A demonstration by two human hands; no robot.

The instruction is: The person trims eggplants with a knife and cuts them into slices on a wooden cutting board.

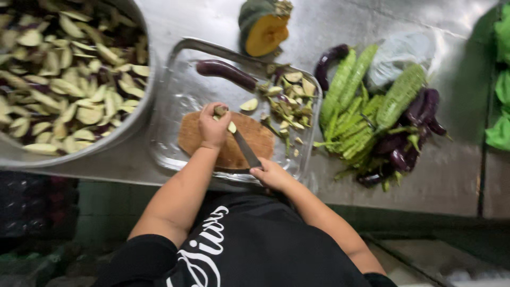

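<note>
Your left hand (pixel 213 127) sits over the round wooden board (pixel 228 141), fingers closed on a small eggplant piece (pixel 220 110) at the board's far edge. Your right hand (pixel 272 174) is at the board's near right, fingers wrapped round the handle of a knife (pixel 245 150); blade runs diagonally up-left, tip approx. at the held piece. One pale cut slice (pixel 232 127) lies just beside the blade.

Board lies inside a clear glass tray (pixel 175 95) on the steel table (pixel 457 175). In the tray, far side: one whole purple eggplant (pixel 227 73); right side: heap of stem trimmings and offcuts (pixel 289 98); one loose slice (pixel 248 105) between eggplant and board.

Left of tray: large metal bowl (pixel 139 116), rim touching or nearly touching the tray, filled w/ eggplant slices (pixel 64 74).

Far centre: cut pumpkin wedge (pixel 263 29), orange face toward you. Right of tray: pile of ridged green gourds (pixel 366 103) mixed w/ more purple eggplants (pixel 411 133); a clear plastic bag (pixel 398 53) behind the pile. Green fabric or plastic (pixel 502 85) at far right edge, type cannot be determined.
</note>
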